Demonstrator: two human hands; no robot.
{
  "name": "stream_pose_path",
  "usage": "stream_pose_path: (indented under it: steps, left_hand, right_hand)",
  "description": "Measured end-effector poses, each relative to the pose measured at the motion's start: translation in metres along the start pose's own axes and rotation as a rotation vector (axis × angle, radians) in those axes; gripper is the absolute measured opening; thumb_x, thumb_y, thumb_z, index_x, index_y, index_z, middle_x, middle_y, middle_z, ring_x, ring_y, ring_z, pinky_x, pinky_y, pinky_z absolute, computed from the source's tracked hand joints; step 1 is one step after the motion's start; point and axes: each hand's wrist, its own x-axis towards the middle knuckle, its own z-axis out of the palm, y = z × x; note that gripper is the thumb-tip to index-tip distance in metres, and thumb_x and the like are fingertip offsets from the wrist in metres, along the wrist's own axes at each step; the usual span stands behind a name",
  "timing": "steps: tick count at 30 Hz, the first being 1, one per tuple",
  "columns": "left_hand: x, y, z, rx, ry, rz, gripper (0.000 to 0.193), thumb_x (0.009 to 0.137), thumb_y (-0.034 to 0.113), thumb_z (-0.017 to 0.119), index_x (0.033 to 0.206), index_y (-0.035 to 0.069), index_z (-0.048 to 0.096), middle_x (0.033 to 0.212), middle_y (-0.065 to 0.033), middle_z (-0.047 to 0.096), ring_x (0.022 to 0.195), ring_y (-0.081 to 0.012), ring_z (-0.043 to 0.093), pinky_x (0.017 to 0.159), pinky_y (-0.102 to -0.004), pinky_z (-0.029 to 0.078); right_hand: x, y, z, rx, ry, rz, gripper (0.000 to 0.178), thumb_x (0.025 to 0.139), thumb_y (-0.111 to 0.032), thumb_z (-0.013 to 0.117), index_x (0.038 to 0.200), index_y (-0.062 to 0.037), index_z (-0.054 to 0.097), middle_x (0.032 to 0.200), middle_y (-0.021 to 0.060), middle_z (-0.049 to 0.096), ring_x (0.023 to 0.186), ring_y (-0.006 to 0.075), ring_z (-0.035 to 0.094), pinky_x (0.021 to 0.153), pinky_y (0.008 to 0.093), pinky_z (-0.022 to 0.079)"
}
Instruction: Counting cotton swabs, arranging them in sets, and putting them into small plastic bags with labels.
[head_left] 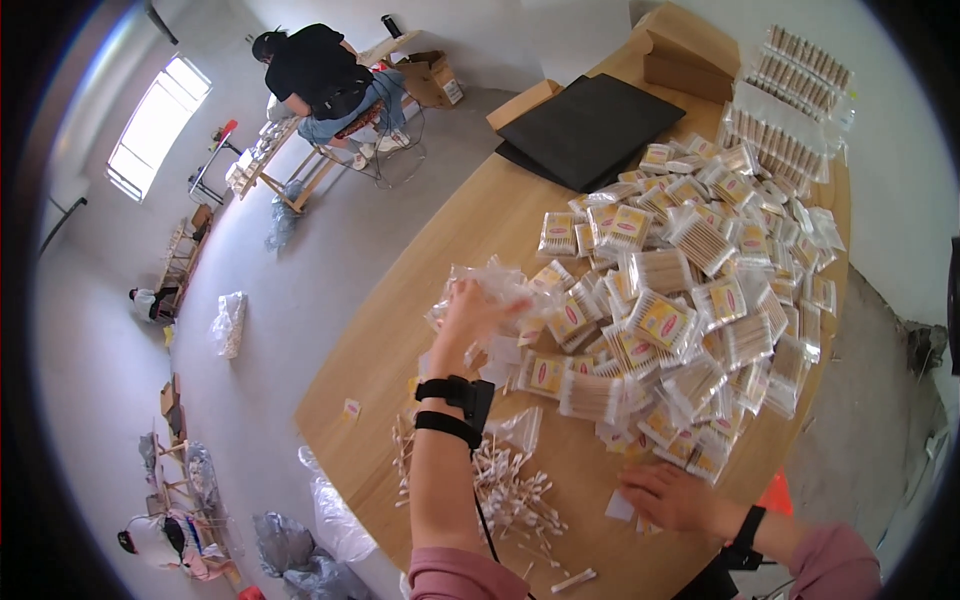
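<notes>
My left hand (482, 312) reaches into loose clear plastic bags (492, 278) left of a big pile of packets. Its thumb points right, apart from the fingers; the plastic partly covers the fingertips. At the near edge of the pile, my right hand (668, 495) has its fingers bent together over a small white card (620, 506). Loose cotton swabs (510, 490) lie heaped near my left forearm. The pile holds many clear packets of swabs (665, 320) with yellow-and-white cards inside.
Black flat sheets (590, 130) and an open cardboard box (690, 55) lie at the table's far end, beside rows of bundled packets (790, 110). A stray card (351, 409) lies near the left edge. Another person (315, 75) sits at a far bench. Plastic sacks (285, 545) stand on the floor.
</notes>
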Motion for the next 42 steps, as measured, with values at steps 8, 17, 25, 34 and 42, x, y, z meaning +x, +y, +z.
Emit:
stream_pose_path:
  steps: [8, 17, 25, 34, 42]
  left_hand:
    - [-0.111, 0.071, -0.044, -0.132, 0.149, 0.005, 0.024, 0.067, 0.009, 0.065, 0.086, -0.004, 0.060, 0.089, -0.0236, 0.063, 0.085, -0.0413, 0.060, 0.076, -0.0430, 0.048]
    - [-0.265, 0.154, -0.086, 0.138, -0.169, 0.181, 0.065, 0.066, 0.014, 0.076, 0.129, 0.011, 0.057, 0.147, -0.0174, 0.040, 0.139, -0.0385, 0.030, 0.112, -0.0621, 0.020]
    - [-0.462, 0.166, -0.146, -0.232, 0.052, 0.192, 0.051, 0.080, 0.005, 0.071, 0.128, 0.002, 0.054, 0.127, -0.0181, 0.057, 0.123, -0.0302, 0.053, 0.104, -0.0360, 0.041]
    - [-0.707, 0.093, -0.112, -0.439, 0.007, -0.319, 0.032, 0.083, 0.007, 0.070, 0.114, 0.002, 0.064, 0.105, -0.0151, 0.067, 0.096, -0.0254, 0.066, 0.085, -0.0347, 0.050]
    - [-0.744, 0.085, -0.092, -0.471, 0.125, -0.372, 0.030, 0.085, 0.008, 0.070, 0.114, 0.004, 0.065, 0.104, -0.0150, 0.067, 0.099, -0.0255, 0.066, 0.085, -0.0342, 0.050]
  right_hand:
    - [-0.004, 0.004, 0.010, -0.048, 0.123, -0.032, 0.037, 0.086, -0.016, 0.056, 0.120, -0.0026, 0.056, 0.132, 0.0125, 0.053, 0.120, 0.0288, 0.052, 0.101, 0.0385, 0.042]
    - [0.001, 0.012, 0.031, -0.265, 0.204, -0.108, 0.036, 0.083, -0.013, 0.058, 0.118, -0.0032, 0.058, 0.127, 0.0130, 0.056, 0.120, 0.0278, 0.053, 0.103, 0.0402, 0.040]
    - [-0.049, -0.037, 0.051, -0.269, 0.201, 0.145, 0.040, 0.083, -0.007, 0.057, 0.123, -0.0020, 0.056, 0.135, 0.0145, 0.051, 0.133, 0.0285, 0.042, 0.115, 0.0443, 0.027]
    - [-0.130, -0.128, 0.061, -0.018, 0.273, 0.236, 0.043, 0.082, -0.002, 0.055, 0.125, -0.0048, 0.054, 0.135, 0.0159, 0.050, 0.130, 0.0317, 0.044, 0.114, 0.0462, 0.030]
    - [-0.078, -0.158, 0.086, 0.260, 0.344, 0.196, 0.039, 0.080, 0.002, 0.053, 0.118, -0.0025, 0.055, 0.124, 0.0169, 0.057, 0.115, 0.0368, 0.053, 0.101, 0.0430, 0.041]
